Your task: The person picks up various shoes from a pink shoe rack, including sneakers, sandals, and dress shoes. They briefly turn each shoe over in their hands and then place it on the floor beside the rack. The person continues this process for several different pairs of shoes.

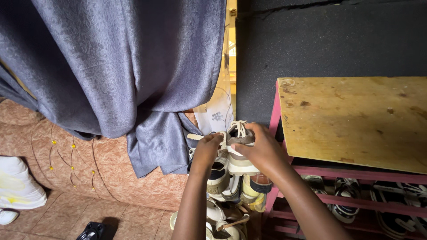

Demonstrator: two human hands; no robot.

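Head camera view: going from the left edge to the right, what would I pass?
White cushion → black object on the floor → grey curtain → left hand → beige sneaker with white laces, held by the right hand → pink shoe rack with its wooden top.

Grey-blue curtain (120, 66) hangs at upper left, its lower end bunched against a brown patterned sofa arm (111, 173). White floral cloth (218, 113) shows just right of the curtain. Dark wall (329, 40) behind. Pink shoe rack (351, 202) at right, bare plywood board (356, 120) on top, sneakers (344, 209) on the shelves below. White cushion (15, 184) at far left. Small black object (91, 232) on the tiled floor (53, 222).
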